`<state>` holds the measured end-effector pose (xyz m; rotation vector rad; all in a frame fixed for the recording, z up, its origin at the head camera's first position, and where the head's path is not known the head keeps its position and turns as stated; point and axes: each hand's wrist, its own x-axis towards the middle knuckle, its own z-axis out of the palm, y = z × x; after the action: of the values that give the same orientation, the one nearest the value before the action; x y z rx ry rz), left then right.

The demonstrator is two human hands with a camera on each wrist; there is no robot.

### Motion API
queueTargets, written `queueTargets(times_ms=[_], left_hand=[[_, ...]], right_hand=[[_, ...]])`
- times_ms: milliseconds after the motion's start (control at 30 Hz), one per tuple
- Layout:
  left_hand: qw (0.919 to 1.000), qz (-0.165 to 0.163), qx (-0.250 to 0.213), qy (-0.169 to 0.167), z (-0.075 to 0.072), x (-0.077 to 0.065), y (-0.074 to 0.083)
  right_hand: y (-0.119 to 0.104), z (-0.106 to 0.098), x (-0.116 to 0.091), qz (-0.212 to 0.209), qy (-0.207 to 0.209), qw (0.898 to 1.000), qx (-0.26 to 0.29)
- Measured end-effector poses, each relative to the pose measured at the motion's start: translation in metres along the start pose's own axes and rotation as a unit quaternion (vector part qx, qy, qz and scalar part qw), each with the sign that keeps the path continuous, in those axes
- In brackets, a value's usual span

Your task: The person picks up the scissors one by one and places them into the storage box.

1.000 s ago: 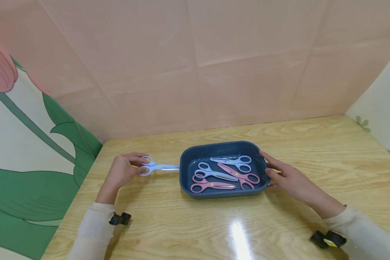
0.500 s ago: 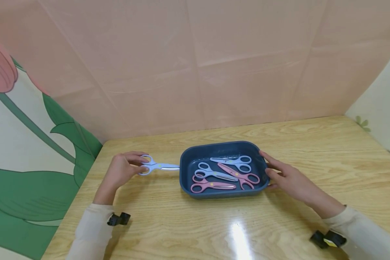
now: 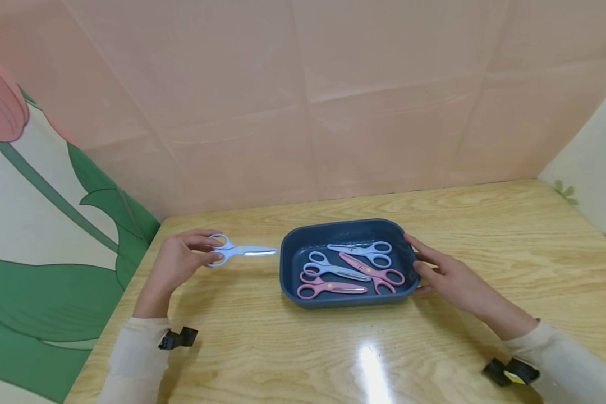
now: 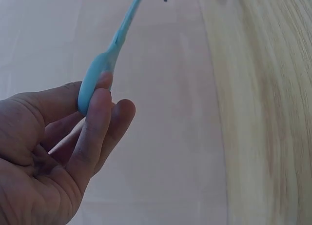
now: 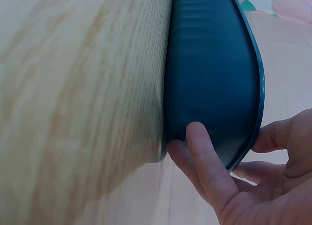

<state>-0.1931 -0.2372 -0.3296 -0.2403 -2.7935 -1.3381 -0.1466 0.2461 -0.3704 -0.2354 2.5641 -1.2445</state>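
Observation:
My left hand pinches the finger loops of a pair of light blue scissors, raised over the wood-grain table left of the tray. The blades point right, their tips just short of the tray's left wall. In the left wrist view, the scissors appear edge-on between thumb and fingers. My right hand holds the right end of a dark blue plastic tray, its fingers against the outer wall. Inside lie two light blue scissors and two pink scissors, partly overlapping.
The wooden table meets a pink sheet-covered wall at the back. On the left stands a wall with a flower and leaf picture. Black devices are strapped to both wrists.
My left hand has drawn the blue scissors slightly left and up, opening a small gap between their tips and the tray. The right hand and tray stay put.

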Motion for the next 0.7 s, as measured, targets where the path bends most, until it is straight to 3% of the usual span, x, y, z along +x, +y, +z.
queueTargets(times_ms=[200,700], left_hand=[[0.9996,0.0,-0.026,-0.009,0.008,-0.002,0.01],[0.9986,0.011,0.043,-0.029,0.028,-0.002,0.032]], right_hand=[[0.0,0.0,0.0,-0.001,0.001,1.0,0.007],[0.001,0.0,-0.001,-0.007,0.002,1.0,0.004]])
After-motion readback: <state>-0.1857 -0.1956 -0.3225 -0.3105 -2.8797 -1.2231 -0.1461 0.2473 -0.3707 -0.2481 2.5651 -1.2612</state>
